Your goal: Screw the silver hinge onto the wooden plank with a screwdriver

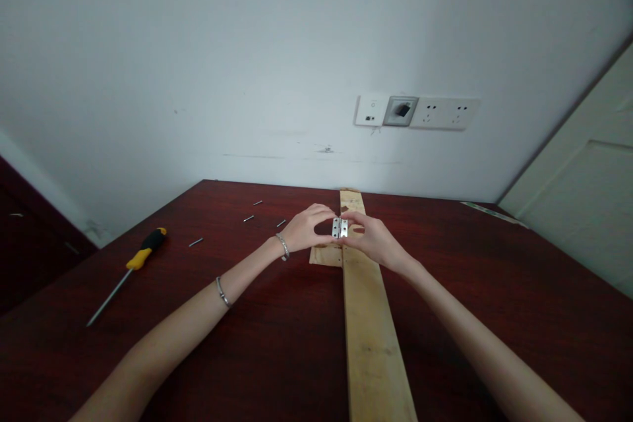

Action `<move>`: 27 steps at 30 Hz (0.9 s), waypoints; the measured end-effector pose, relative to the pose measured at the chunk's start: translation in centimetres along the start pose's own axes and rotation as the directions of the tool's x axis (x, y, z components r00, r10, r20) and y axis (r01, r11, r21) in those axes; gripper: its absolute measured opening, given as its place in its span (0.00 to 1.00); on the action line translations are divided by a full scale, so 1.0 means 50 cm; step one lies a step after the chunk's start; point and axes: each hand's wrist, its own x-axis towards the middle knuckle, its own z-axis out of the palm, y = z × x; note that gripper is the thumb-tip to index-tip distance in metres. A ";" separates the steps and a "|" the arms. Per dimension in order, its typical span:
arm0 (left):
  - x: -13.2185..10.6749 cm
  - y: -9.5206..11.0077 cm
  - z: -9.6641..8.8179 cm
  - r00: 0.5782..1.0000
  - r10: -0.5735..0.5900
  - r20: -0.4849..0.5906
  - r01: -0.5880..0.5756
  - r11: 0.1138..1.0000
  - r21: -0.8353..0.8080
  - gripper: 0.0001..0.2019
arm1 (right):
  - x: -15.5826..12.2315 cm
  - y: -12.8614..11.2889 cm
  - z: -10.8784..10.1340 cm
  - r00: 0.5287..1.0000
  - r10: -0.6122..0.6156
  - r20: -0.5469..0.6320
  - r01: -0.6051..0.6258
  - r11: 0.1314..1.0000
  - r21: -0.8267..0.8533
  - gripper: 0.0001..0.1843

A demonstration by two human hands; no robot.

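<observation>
A small silver hinge [339, 228] with screw holes is held spread out between my two hands. My left hand [307, 227] pinches its left leaf between thumb and fingers. On the other side, my right hand [372, 237] grips the right leaf the same way. Below the hinge lies a long pale wooden plank [373, 336], running from the near edge toward the wall. A shorter wooden piece [325, 256] sticks out to the left of the plank under my hands; how the two meet is partly hidden.
A yellow and black screwdriver [143, 254] lies at the left of the dark red table [257, 356]. Several screws, one of them nearest the screwdriver [196, 242], are scattered left of my hands. Wall sockets [445, 112] sit above the table's back edge. A thin strip [494, 213] lies at the back right.
</observation>
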 end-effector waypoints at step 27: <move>-0.055 0.001 0.079 0.963 -0.179 0.201 0.177 0.984 0.029 0.24 | -0.062 0.124 0.021 0.991 -0.074 0.113 0.077 0.997 -0.026 0.19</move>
